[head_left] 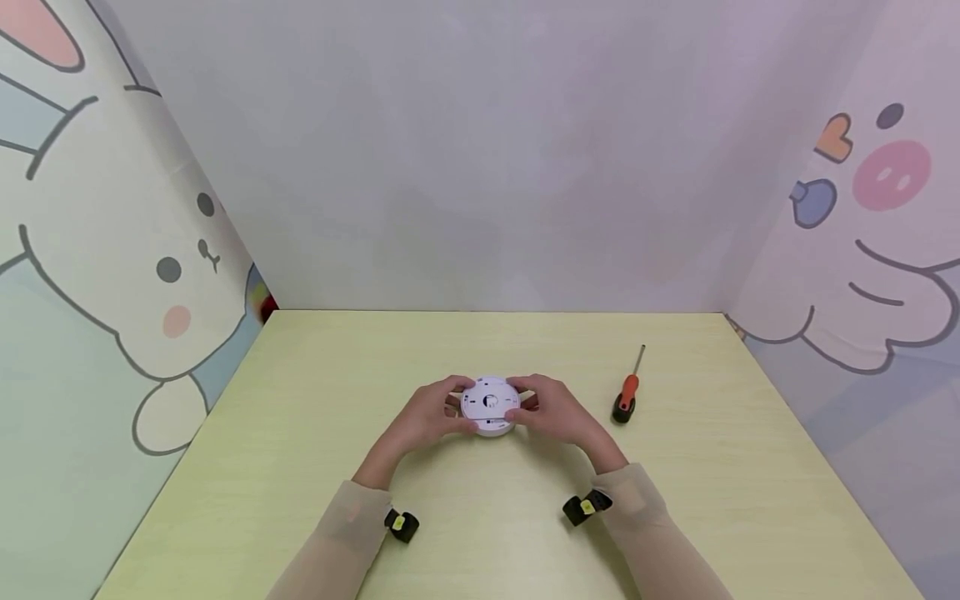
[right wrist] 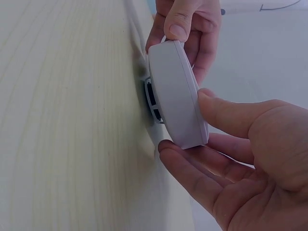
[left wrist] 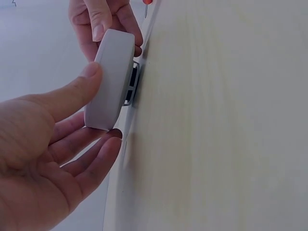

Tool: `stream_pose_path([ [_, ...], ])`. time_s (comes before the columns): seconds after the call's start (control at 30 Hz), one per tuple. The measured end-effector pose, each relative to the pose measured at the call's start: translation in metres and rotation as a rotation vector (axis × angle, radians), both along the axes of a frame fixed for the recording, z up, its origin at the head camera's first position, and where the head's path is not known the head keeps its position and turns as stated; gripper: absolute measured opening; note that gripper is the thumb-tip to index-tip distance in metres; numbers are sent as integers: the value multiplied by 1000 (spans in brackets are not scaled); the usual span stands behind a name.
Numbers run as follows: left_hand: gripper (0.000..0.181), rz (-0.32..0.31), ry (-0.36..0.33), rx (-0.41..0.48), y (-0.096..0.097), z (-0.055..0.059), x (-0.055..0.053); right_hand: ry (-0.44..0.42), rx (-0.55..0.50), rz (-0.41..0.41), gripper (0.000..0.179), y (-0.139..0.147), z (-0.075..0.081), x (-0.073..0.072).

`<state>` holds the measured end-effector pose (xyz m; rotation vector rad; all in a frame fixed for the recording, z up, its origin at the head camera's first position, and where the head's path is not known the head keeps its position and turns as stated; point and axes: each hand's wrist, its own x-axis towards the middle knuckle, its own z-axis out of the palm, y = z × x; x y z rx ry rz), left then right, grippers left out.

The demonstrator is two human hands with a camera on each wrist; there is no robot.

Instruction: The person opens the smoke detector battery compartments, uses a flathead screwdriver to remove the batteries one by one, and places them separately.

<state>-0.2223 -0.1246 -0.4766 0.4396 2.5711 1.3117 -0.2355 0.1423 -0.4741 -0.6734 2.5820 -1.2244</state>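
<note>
A round white smoke detector [head_left: 480, 408] is held between both hands over the middle of the table, its flat mounting-plate side facing up. Printed marks, slots and a central hole show on that side. My left hand [head_left: 429, 415] grips its left edge, thumb at the near rim and fingers farther round. On the opposite edge, my right hand [head_left: 558, 412] holds it, with the thumb on the near part of the plate. In the wrist views, the smoke detector [left wrist: 108, 84] shows a smooth white side wall, and a raised vented part with dark openings [right wrist: 153, 98] faces the tabletop.
A screwdriver [head_left: 628, 390] with a red and black handle lies to the right of the hands, its tip pointing away. The pale wooden table [head_left: 337, 358] ends at a plain back wall [head_left: 487, 167]. Cartoon-printed panels stand at left and right.
</note>
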Motion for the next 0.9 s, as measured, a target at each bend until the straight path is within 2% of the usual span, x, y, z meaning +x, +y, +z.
stream_pose_path([
  [0.43,62,1,31,18,1,-1,-2,-3,18,-9,56,1,0,-2],
  [0.9,61,21,19,11,2,1,1,-13,-6,3,55,1,-1,-2],
])
